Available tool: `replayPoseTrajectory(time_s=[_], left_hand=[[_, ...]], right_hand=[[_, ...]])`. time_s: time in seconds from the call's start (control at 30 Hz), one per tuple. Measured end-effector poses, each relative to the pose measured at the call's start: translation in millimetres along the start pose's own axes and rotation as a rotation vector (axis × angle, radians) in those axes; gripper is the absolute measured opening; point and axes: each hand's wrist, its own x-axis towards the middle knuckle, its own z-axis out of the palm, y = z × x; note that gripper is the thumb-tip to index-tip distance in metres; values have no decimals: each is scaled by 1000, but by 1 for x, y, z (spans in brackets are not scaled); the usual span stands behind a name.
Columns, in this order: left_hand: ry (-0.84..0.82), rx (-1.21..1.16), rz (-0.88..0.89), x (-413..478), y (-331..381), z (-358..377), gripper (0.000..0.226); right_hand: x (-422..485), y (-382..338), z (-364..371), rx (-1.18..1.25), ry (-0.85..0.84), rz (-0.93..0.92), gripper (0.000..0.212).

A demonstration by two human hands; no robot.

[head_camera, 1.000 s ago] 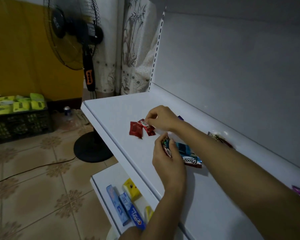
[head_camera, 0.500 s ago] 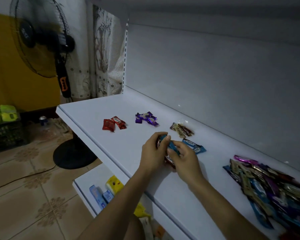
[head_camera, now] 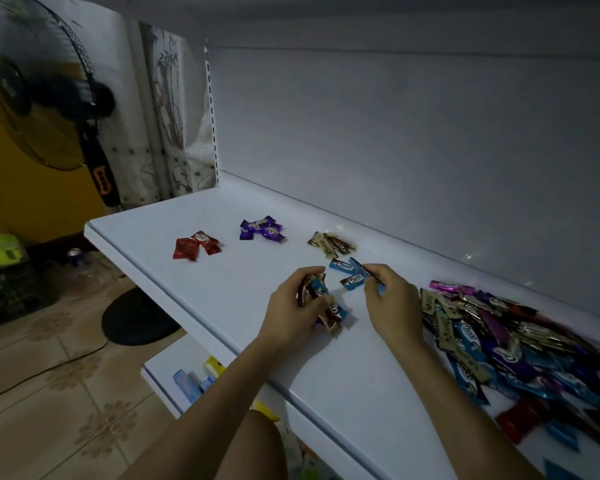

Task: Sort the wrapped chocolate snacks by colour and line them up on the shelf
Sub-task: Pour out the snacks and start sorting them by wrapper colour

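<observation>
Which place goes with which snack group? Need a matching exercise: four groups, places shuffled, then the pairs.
Groups
1. red snacks
2. purple snacks
3. beige and brown snacks
4. mixed pile

Places
A. far right, past the right hand
B. nearest the left end of the shelf
C. second group from the left
D. just behind the blue snacks, toward the back wall

Pairs: 1-B, 2-C, 3-D, 4-A

Left hand point(head_camera: 293, 306) around mixed snacks point(head_camera: 335, 311), right hand point(head_camera: 392, 299) on blue snack point(head_camera: 360, 268).
</observation>
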Motion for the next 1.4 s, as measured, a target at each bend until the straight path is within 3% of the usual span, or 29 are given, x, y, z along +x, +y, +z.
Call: replayPoseTrajectory(time_s=[0.1, 0.17, 0.2, 0.27, 0.37, 0.43, 0.53, 0.6, 0.67, 0.77, 0.83, 0.9, 1.0, 1.1, 1.3, 1.4], left_hand=[[30, 18, 6, -1, -4, -3, 35], [74, -59, -16, -1, -6, -4, 34], [87, -98, -28, -1, -5, -5, 33], [97, -154, -30, 0, -5, -6, 33], [124, -184, -15, 1, -5, -7, 33], [138, -157, -6, 1, -5, -8, 33], [124, -178, -14, -1, -5, -7, 32], [137, -201, -36, -3, -5, -7, 31], [156, -207, -55, -3, -4, -6, 30], [158, -220, -83, -3, -3, -5, 27], [146, -212, -85, -3, -2, -5, 21], [147, -217, -87, -3, -1, -6, 14], [143, -198, -53, -2, -1, -6, 11], [97, -156, -18, -4, -1, -7, 21], [4, -292, -98, -7, 3, -12, 43], [51, -291, -146, -9, 5, -10, 46]], right_hand=[[1, 8, 14, -465, -278, -119, 44], [0, 9, 19, -561, -395, -169, 49], [0, 7, 18, -488, -366, -175, 46], [-2, 2, 12, -79, -248, -86, 38], [-11, -13, 7, 481, -407, 103, 27], [-17, -15, 10, 575, -475, 125, 20], [-14, -13, 11, 621, -279, 204, 19], [-9, -8, 10, 494, -59, 245, 14], [-3, 0, 6, 264, 42, 208, 13], [-1, 8, 4, -259, -115, 133, 31], [-4, 9, 3, -391, -100, 75, 41], [-11, 2, 0, -156, -30, 6, 39], [-26, -20, 5, 472, -311, 168, 36], [-35, -25, 17, 547, -482, 163, 32], [-31, -16, 13, 654, -149, 331, 15], [-34, -18, 14, 660, -140, 295, 15]])
